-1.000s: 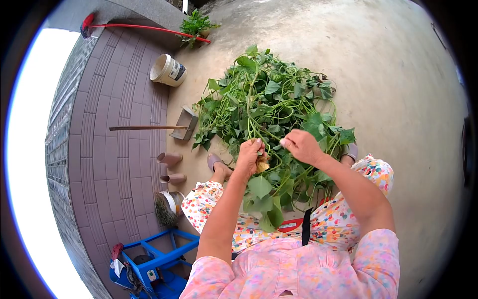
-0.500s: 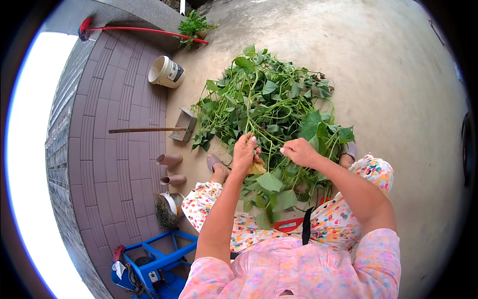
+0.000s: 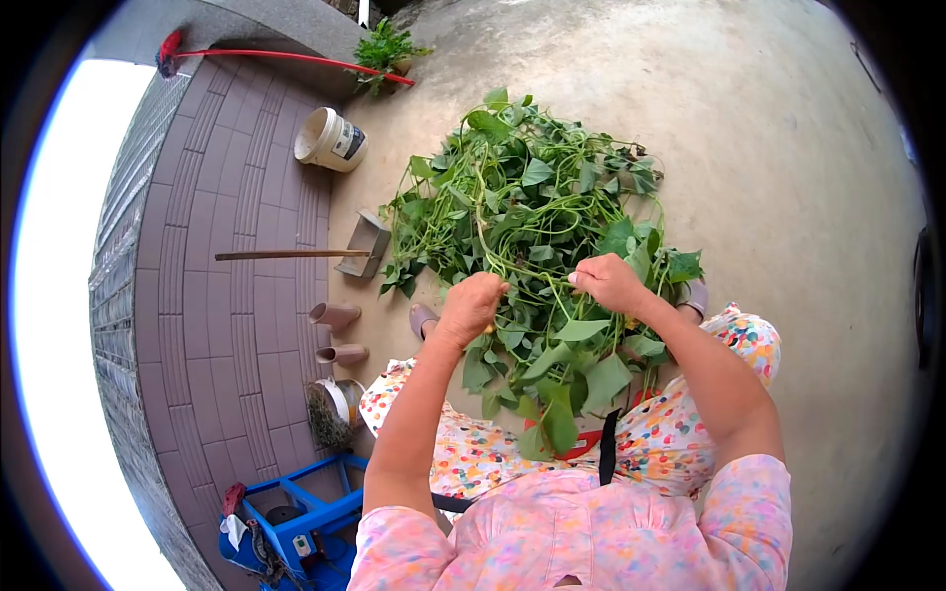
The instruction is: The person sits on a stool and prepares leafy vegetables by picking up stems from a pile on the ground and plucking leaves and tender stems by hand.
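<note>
A wide heap of leafy green vines [image 3: 552, 212] lies on the concrete in front of me. Its long pale stems tangle among broad leaves. My left hand [image 3: 473, 307] is closed on a vine stem at the near left side of the heap. To its right, my right hand [image 3: 613, 286] is closed, thumb pressed to the fingers, with a stem running up to its fingertips. Large leaves [image 3: 560, 384] hang below and between the hands, over my lap. The exact grip points are partly hidden by my fingers.
Along the left stand a white bucket [image 3: 330, 140], a long-handled metal dustpan [image 3: 366, 243], pink boots [image 3: 337, 314] and a blue frame [image 3: 305, 512]. A red-handled broom [image 3: 286, 55] leans near a potted plant [image 3: 386, 49]. My slippered feet flank the heap.
My hands have moved farther apart: the left slightly left and down, the right up and to the right. The leaves hanging between them have shifted, and the yellowed leaf beside my left hand is mostly hidden.
</note>
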`<state>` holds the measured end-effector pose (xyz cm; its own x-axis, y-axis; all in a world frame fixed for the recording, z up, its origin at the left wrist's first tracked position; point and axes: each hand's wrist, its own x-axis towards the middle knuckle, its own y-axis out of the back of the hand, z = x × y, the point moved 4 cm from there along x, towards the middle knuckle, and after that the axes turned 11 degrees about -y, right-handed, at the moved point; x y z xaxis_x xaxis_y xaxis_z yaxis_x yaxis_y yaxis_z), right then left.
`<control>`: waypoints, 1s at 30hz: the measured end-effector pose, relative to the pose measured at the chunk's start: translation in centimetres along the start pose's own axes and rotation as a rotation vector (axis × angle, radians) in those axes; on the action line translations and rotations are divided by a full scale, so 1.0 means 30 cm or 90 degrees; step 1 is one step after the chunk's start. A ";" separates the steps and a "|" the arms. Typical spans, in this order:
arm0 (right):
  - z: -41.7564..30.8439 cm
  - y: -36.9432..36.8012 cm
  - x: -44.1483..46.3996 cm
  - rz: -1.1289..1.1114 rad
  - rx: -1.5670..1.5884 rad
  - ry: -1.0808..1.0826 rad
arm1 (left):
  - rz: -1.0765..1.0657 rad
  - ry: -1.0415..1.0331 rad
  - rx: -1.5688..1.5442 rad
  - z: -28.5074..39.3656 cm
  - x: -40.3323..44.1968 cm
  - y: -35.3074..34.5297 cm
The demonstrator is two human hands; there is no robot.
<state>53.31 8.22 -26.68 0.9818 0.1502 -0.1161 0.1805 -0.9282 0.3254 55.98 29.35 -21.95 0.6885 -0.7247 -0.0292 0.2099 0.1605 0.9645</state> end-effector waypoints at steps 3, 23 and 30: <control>0.000 -0.002 -0.010 -0.047 -0.032 -0.054 | 0.095 0.012 -0.017 -0.165 -0.055 0.040; 0.016 -0.083 -0.011 0.075 -0.170 0.055 | 0.246 0.397 -0.655 0.137 0.028 -0.220; 0.005 -0.089 -0.015 0.073 -0.152 0.086 | 0.326 0.408 -0.504 0.190 0.033 -0.235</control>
<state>52.39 10.57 -27.64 0.9927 0.1076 0.0542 0.0613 -0.8381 0.5421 51.22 23.69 -27.30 0.9995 -0.0126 -0.0279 0.0243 0.8815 0.4715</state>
